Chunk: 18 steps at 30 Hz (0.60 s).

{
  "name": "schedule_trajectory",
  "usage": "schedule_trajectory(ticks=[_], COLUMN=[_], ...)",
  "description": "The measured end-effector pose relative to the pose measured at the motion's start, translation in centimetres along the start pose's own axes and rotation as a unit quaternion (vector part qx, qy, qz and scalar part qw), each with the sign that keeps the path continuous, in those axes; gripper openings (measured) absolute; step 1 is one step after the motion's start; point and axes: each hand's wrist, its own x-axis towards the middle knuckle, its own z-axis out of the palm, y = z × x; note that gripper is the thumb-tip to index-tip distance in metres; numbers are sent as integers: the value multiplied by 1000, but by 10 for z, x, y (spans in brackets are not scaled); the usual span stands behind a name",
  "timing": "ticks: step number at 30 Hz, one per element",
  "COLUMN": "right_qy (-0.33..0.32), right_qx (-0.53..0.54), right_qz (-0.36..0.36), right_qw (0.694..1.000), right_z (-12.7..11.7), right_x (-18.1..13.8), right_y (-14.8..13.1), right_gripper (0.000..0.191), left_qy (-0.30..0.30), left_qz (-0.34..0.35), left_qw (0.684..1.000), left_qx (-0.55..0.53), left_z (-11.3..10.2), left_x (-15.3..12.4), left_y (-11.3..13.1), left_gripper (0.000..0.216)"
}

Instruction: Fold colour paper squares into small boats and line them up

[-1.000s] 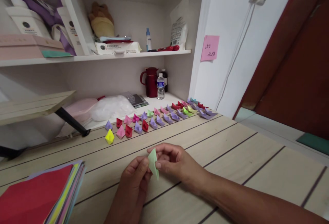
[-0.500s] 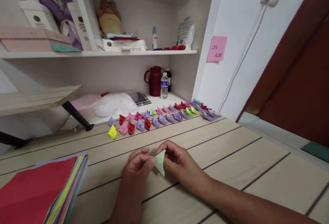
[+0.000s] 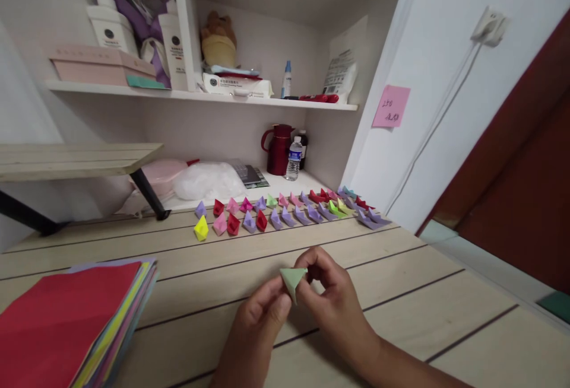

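Note:
A small folded light-green paper piece (image 3: 293,281) is pinched between both my hands, just above the wooden desk (image 3: 401,281). My left hand (image 3: 258,323) grips its left side with fingertips. My right hand (image 3: 332,305) curls round its right side, fingers bent. Beyond them, two rows of several small folded paper boats (image 3: 285,213) in yellow, pink, red, purple and green run along the back of the desk.
A stack of coloured paper sheets (image 3: 71,323), red on top, lies at the near left. A raised wooden stand (image 3: 75,159) sits at the left. The alcove behind holds a red jug (image 3: 279,149), a water bottle (image 3: 293,159) and a plastic bag (image 3: 207,180). A pink note (image 3: 390,106) sticks on the wall.
The green paper has turned from standing upright to a wider, opened shape between my fingers. My hands and the view have shifted slightly right and down.

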Motion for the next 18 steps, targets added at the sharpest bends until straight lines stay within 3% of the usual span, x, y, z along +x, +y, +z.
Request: schedule_trajectory(ticks=[6,12,18], right_qy=[4,-14,-65], right_qx=[-55,-51,-25], right_qz=[-73,-136,-145], right_qw=[996,989,987], right_z=[1,1,-1], right_x=[1,-1,-1], right_y=[4,4,3], right_gripper=[17,21,30], left_qy=[-17,41,12], left_qz=[-17,4,8], left_qw=[999,999,999], left_qx=[-28,19,49], left_z=[6,5,2], left_x=[-7,-8,-7], left_y=[-6,-9,-10], left_gripper=[53,40,42])
